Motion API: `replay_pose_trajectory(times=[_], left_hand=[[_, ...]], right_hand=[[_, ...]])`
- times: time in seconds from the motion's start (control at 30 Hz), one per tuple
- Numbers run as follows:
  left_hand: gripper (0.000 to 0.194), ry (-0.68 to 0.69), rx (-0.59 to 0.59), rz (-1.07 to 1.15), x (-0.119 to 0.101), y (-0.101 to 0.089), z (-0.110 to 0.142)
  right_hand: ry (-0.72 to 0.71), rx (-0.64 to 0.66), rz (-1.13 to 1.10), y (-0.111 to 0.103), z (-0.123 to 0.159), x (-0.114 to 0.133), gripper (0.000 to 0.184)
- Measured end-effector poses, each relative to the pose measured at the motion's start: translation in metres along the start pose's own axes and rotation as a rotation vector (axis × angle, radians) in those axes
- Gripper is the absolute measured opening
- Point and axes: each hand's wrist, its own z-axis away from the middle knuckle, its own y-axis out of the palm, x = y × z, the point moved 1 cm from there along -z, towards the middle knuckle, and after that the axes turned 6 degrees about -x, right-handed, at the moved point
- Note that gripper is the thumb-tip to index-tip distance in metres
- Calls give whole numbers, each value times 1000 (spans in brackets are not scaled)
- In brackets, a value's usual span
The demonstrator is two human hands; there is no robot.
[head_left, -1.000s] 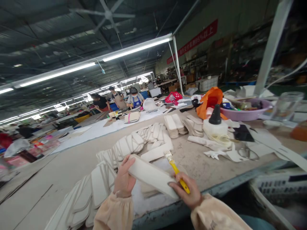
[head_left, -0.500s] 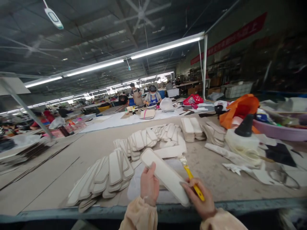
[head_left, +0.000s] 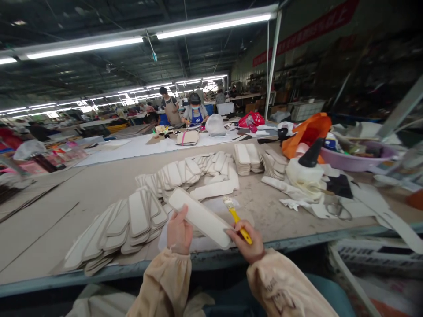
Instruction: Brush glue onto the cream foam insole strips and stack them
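Observation:
My left hand (head_left: 179,231) and my right hand (head_left: 247,243) hold a long white rounded strip (head_left: 199,217) between them, above the near edge of the worktable (head_left: 82,193). The left thumb presses on the strip's top face. My right hand also grips a yellow-handled brush (head_left: 237,219), its bristles pointing away from me. Overlapping rows of the same white strips (head_left: 132,222) fan across the table to the left and ahead (head_left: 185,173).
Neat stacks of strips (head_left: 247,158) lie further back. A white glue bottle with a black cone cap (head_left: 306,169), scissors (head_left: 337,210), an orange bag (head_left: 306,132) and a purple basin (head_left: 357,160) sit at right. Other workers (head_left: 194,113) stand at the far end.
The view has swung and dropped a little. Both hands keep hold of the strip, now slightly lower and nearer the table edge; the brush stays in my right hand.

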Motion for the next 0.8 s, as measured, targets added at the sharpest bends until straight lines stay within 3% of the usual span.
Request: replay_pose_trajectory(times=[0.5,0.8], left_hand=[[15,-33,8,108,7,-1,-3],[10,-54,8,124,10,-4,-5]], right_hand=[[-127,3,106,-4,-1,7,28],[-118,25,121,-7,-1,9,25]])
